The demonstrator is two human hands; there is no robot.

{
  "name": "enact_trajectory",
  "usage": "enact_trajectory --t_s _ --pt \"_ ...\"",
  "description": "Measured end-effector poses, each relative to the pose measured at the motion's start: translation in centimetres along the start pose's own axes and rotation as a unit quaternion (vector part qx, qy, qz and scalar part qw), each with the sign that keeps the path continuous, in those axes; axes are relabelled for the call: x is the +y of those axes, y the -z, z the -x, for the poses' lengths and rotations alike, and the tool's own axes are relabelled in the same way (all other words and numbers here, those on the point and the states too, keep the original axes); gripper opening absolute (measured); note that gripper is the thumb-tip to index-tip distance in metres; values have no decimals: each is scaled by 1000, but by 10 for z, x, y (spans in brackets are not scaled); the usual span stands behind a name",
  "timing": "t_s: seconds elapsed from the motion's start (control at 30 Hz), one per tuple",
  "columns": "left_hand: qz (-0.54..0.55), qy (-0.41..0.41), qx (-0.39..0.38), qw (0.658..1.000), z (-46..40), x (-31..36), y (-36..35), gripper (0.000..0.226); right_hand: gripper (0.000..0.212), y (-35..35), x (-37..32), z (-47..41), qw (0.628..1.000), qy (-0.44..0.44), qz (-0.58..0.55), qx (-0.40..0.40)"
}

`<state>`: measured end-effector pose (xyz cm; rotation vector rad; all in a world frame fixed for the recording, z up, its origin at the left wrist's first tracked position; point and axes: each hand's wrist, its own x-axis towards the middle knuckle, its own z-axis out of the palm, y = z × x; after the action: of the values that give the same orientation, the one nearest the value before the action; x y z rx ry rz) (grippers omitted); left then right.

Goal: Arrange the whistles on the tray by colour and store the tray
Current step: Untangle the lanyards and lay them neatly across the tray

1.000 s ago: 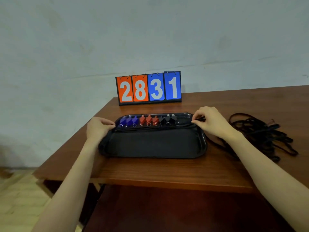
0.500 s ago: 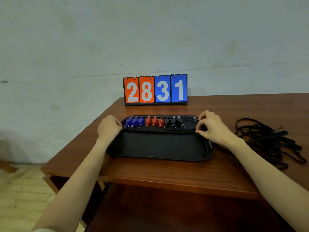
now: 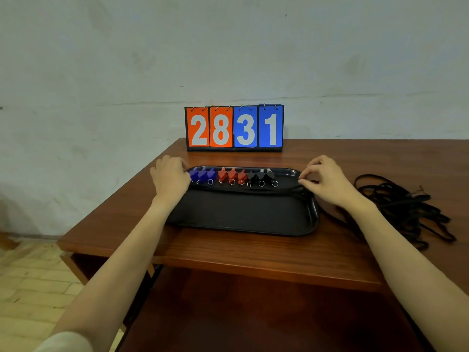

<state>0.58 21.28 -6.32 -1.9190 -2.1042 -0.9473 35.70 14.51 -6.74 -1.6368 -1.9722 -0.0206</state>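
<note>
A black tray (image 3: pixel 241 214) lies on the wooden table (image 3: pixel 253 255). Along its far edge stands a row of whistles: three blue (image 3: pixel 202 175), three red (image 3: pixel 232 175), three black (image 3: pixel 261 176). Just in front of the row, a black cord (image 3: pixel 253 192) stretches across the tray. My left hand (image 3: pixel 170 179) sits at the tray's far left corner beside the blue whistles, with fingers curled at the cord's left end. My right hand (image 3: pixel 327 181) pinches the cord between thumb and forefinger at the tray's right rim.
A flip scoreboard (image 3: pixel 234 127) reading 2831 stands behind the tray against the wall. A tangled pile of black lanyards (image 3: pixel 406 207) lies on the table to the right. Below the front edge is a dark lower surface (image 3: pixel 253 313). Tiled floor shows at the left.
My left hand has slid along the tray's left end to the blue whistles. My right hand stays at the right rim. The view has shifted a little.
</note>
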Motion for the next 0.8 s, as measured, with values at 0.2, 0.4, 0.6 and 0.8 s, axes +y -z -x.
enact_trajectory --t_s 0.2,0.4,0.6,0.8 --pt "118 -95 -87 985 15 56 -7 17 8 41 32 9 987 -129 -49 79" --pt "161 -212 -121 956 30 126 -17 24 17 54 63 16 958 -270 -26 -89" --pt "197 -265 -129 935 38 181 -26 25 20 51 65 18 952 -283 -32 -111" --pt "223 -307 -131 916 54 206 -41 28 15 45 75 18 942 -332 -18 -38"
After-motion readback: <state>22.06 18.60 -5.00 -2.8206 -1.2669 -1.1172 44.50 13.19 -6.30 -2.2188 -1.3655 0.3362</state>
